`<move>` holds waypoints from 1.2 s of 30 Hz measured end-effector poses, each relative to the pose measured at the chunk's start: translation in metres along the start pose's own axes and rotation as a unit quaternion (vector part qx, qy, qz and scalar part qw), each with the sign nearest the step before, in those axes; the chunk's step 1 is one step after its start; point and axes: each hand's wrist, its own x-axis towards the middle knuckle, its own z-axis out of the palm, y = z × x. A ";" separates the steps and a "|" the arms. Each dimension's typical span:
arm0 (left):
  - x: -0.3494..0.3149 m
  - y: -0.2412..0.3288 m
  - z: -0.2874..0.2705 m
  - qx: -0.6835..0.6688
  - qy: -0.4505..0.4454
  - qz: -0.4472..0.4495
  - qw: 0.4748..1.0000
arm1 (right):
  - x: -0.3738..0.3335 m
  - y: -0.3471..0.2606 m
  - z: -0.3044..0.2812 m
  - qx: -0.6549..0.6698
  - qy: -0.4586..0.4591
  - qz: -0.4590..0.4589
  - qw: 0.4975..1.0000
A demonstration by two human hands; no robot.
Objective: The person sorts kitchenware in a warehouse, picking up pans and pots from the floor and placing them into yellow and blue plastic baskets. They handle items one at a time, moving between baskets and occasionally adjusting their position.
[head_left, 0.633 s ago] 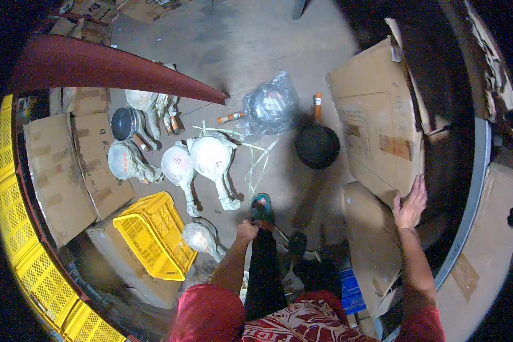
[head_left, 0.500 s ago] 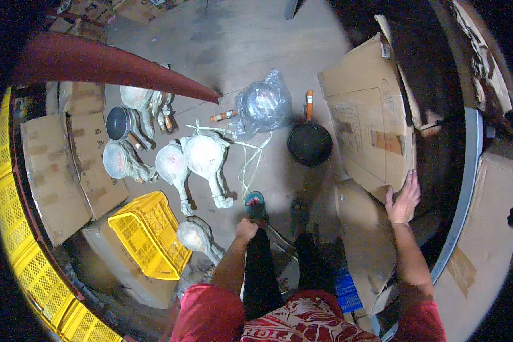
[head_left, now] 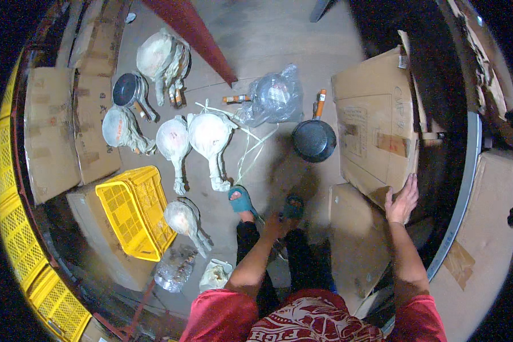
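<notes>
My right hand lies on the near edge of a large brown cardboard box. Its fingers are stretched out, with the thumb apart. My left hand hangs in shadow by my feet; its fingers are too dark to make out. Just beyond the feet, a black frying pan with an orange-wrapped handle stands beside the box. To its left is a pan in clear plastic. Several paper-wrapped pans, one of them a white wrapped pan, lie further left on the floor.
A yellow plastic crate sits tilted on a carton at the left. Cartons and yellow crates line that side. A dark red post rises beyond the pans, pale strapping lies loose, and another carton is by my right leg.
My left hand has moved right, from beside the left leg to between the feet. The view has shifted, showing more floor at the left. My right hand keeps its place on the box.
</notes>
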 end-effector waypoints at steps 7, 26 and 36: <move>-0.008 -0.034 0.022 0.079 0.028 -0.052 0.995 | 0.001 -0.001 0.003 -0.015 0.032 -0.053 0.998; -0.012 -0.006 0.040 -0.280 -0.008 0.080 0.957 | -0.001 -0.008 0.009 -0.161 0.019 -0.144 0.976; -0.009 -0.017 0.020 -0.319 -0.068 -0.126 0.937 | 0.002 -0.001 0.011 -0.180 0.007 -0.121 0.976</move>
